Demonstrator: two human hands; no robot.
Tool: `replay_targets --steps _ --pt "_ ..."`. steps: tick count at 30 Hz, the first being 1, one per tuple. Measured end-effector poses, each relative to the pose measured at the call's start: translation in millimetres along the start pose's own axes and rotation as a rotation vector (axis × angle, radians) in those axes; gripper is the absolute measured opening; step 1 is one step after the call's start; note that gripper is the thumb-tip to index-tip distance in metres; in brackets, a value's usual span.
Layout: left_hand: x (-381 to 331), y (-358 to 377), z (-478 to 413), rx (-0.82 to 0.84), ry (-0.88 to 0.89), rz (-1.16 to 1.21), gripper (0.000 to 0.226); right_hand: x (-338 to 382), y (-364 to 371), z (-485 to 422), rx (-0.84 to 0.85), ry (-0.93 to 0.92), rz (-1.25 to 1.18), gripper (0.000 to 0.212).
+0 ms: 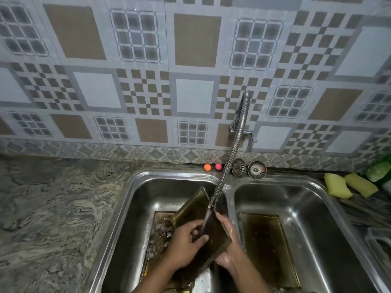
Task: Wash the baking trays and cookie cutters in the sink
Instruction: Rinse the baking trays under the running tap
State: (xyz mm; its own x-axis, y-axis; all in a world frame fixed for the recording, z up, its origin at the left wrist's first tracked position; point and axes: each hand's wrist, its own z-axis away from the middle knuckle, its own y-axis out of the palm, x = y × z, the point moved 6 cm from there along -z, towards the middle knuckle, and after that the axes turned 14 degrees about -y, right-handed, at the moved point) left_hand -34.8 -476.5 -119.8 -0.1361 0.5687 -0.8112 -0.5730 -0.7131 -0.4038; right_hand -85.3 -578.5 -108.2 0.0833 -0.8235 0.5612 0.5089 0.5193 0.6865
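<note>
A dark rectangular baking tray [195,210] is tilted up in the left basin [148,193] of a steel double sink. Water runs onto it from the flexible metal faucet hose [227,166]. My left hand [186,244] rests on the tray's inner face with its fingers spread across it. My right hand [227,244] grips the tray's right edge and near corner, wet. A second baking tray [268,246] lies flat in the right basin [306,208]. Another tray [160,225] with small dark items on it lies under the held one; I cannot make out cookie cutters.
Two yellow sponges [338,186] and a green packet [378,170] sit on the counter to the right. Two metal sink strainers [257,170] and two small balls, orange [207,167] and pink, lie behind the sink. Marbled counter [53,218] spreads to the left.
</note>
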Motion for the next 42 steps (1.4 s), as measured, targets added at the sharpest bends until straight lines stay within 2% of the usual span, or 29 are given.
replay_targets --steps 3,4,5,7,9,11,13,15,16,18,19,22,23,25,27,29,30,31,33,34,35,38,39,41,42 --pt "16 -20 -3 -0.282 -0.066 -0.216 0.062 11 -23 -2 -0.096 -0.023 0.049 0.069" --pt "21 -27 -3 -0.322 -0.134 -0.228 0.067 16 -29 -3 -0.119 -0.041 0.059 0.066" --pt "26 -31 -3 -0.275 -0.21 -0.137 0.067 20 -33 -4 -0.121 -0.041 0.061 0.063" --pt "28 -33 -2 -0.094 -0.324 0.269 0.056 25 -33 -5 -0.087 -0.024 0.09 0.048" --pt "25 -29 2 0.091 -0.426 0.614 0.052 29 -31 -7 -0.032 -0.045 0.262 0.035" --pt "25 -34 3 0.116 -0.444 0.679 0.057 40 -36 -14 -0.007 -0.162 0.721 0.046" --pt "28 -39 1 0.068 -0.407 0.606 0.064 46 -33 -23 0.094 -0.286 1.448 0.058" --pt "29 -39 0 0.051 -0.385 0.575 0.065 35 -12 -25 0.273 -0.472 2.047 0.056" --pt "27 -37 0 0.057 -0.378 0.587 0.062 25 2 -21 0.387 -0.535 2.179 0.055" --pt "19 -35 2 0.061 -0.343 0.6 0.053 14 24 -16 0.486 -0.563 2.193 0.055" --pt "14 -34 3 0.069 -0.324 0.601 0.05 16 27 -23 0.422 -0.544 2.151 0.055" --pt "0 -29 4 0.11 -0.271 0.599 0.044 34 21 -46 0.024 -0.428 1.938 0.068" --pt "-3 -28 2 0.116 -0.249 0.585 0.043 31 25 -50 0.028 -0.392 1.939 0.073" --pt "-8 -29 -1 0.097 -0.205 0.571 0.042 4 44 -45 0.302 -0.386 1.96 0.067" --pt "-8 -35 -3 0.029 -0.189 0.62 0.042 -13 62 -22 0.617 -0.501 1.924 0.06" --pt "1 -40 -6 -0.046 -0.196 0.65 0.044 -9 56 -8 0.791 -0.583 1.929 0.058" --pt "4 -40 -7 -0.062 -0.188 0.631 0.044 -1 45 -13 0.768 -0.555 1.961 0.062" --pt "5 -37 -7 -0.061 -0.188 0.606 0.043 9 31 -24 0.655 -0.487 2.009 0.068" --pt "2 -26 -6 -0.018 -0.204 0.587 0.041 32 10 -40 0.284 -0.39 2.045 0.077" --pt "-2 -22 -6 -0.007 -0.198 0.583 0.042 36 9 -44 0.191 -0.404 2.038 0.075" --pt "-6 -20 -7 -0.007 -0.187 0.571 0.043 31 15 -44 0.226 -0.448 2.038 0.069" --pt "-7 -23 -9 -0.026 -0.199 0.588 0.045 12 32 -23 0.644 -0.531 1.892 0.046" --pt "-4 -25 -10 -0.027 -0.211 0.581 0.047 21 31 -14 0.633 -0.591 1.873 0.039" --pt "-1 -27 -12 -0.032 -0.22 0.545 0.054 56 13 -4 0.338 -0.825 1.887 0.032" --pt "-7 -24 -11 -0.021 -0.205 0.533 0.057 73 1 0 0.17 -0.886 1.881 0.038"
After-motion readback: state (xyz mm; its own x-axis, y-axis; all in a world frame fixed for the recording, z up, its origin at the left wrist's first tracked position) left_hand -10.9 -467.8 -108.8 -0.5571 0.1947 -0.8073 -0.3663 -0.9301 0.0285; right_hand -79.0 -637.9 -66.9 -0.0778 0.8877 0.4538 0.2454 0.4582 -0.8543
